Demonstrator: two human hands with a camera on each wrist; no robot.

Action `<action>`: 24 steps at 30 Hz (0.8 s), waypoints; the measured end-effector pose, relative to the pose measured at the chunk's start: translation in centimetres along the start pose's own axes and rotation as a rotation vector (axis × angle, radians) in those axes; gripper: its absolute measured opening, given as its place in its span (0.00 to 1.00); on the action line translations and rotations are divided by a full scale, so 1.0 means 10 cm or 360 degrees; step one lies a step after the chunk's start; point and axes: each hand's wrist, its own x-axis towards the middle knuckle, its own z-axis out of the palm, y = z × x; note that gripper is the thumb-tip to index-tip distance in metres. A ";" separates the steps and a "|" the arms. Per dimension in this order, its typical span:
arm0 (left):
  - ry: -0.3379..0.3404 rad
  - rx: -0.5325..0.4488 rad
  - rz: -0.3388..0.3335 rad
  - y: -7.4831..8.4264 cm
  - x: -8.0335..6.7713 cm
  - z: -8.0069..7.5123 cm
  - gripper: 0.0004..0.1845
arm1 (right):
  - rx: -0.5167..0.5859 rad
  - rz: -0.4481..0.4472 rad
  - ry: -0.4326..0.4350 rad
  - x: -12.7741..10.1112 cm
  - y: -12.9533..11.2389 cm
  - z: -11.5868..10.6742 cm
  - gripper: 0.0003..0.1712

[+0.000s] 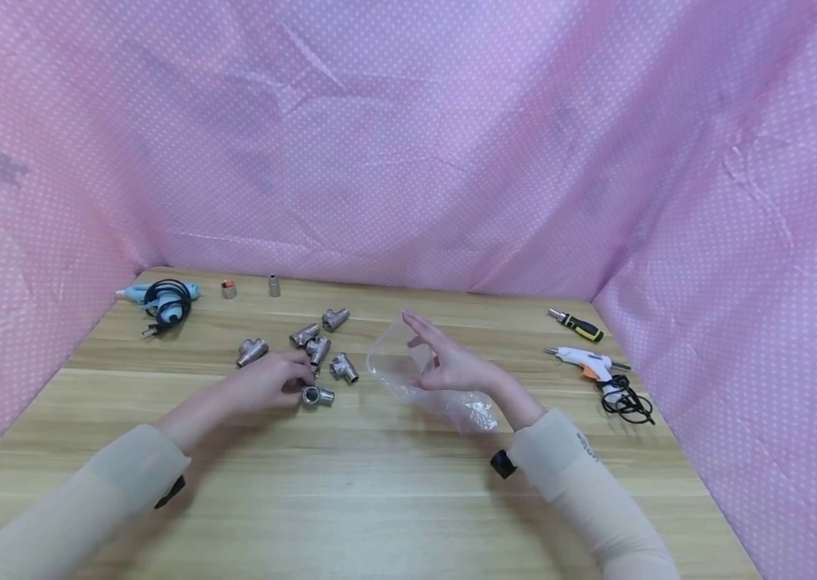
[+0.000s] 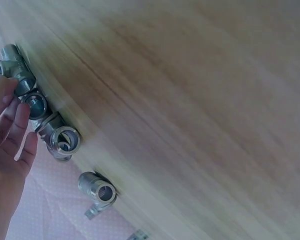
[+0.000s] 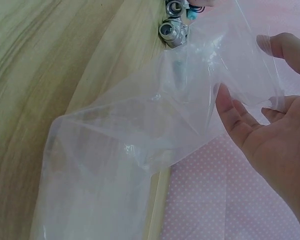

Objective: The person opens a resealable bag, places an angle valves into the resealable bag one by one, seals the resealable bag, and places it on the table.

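Over a cluster of metal pipe tees, my left hand [image 1: 274, 383] has its fingers curled around the nearest pipe tee [image 1: 313, 395]. In the left wrist view its thumb lies against that tee [image 2: 21, 75], while other fingertips are right at a second tee [image 2: 36, 106]. My right hand [image 1: 455, 369] holds up a clear plastic bag [image 1: 397, 364] near the middle of the table. Its thumb and index finger spread the bag's mouth, with the other fingers bent at the rim. The bag's lower part [image 3: 90, 175] hangs crumpled down toward the tabletop.
Several more tees lie around the left hand, one tee [image 1: 252, 351] apart on its left. Farther back are a blue glue gun [image 1: 169, 302], a short fitting [image 1: 229, 289] and a socket [image 1: 274, 286]. A screwdriver [image 1: 577, 324] and white glue gun [image 1: 590, 361] lie on the right.
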 end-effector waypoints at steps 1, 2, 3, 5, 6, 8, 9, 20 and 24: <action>0.0010 0.0007 0.0014 0.00 0.00 0.00 0.13 | -0.0001 0.0000 0.0000 0.00 0.00 0.00 0.61; 0.0015 0.0013 0.0029 0.00 0.00 0.00 0.12 | 0.0002 0.0003 -0.0002 0.01 0.00 0.00 0.61; 0.0014 0.0012 0.0033 0.00 0.00 0.00 0.11 | 0.0004 0.0007 -0.0003 0.01 0.00 0.00 0.61; 0.0009 0.0012 0.0033 0.00 0.01 0.00 0.09 | 0.0002 0.0011 -0.0007 0.01 -0.01 0.00 0.61; -0.0001 0.0007 0.0021 0.00 0.01 0.00 0.08 | -0.0002 0.0016 -0.0010 0.01 -0.01 0.01 0.61; -0.0023 -0.0024 -0.0006 0.01 0.01 -0.01 0.07 | -0.0003 0.0014 -0.0014 0.01 -0.03 0.01 0.61; -0.0037 -0.0046 -0.0027 0.02 0.01 -0.02 0.07 | -0.0004 0.0012 -0.0015 0.00 -0.05 0.01 0.61; -0.0205 -0.0175 -0.0090 0.02 -0.01 -0.01 0.12 | 0.0081 0.0016 -0.0076 -0.05 -0.37 -0.02 0.57; -0.0243 -0.0136 -0.0093 0.02 -0.01 0.02 0.11 | 0.0087 0.0003 -0.0077 -0.05 -0.38 -0.02 0.57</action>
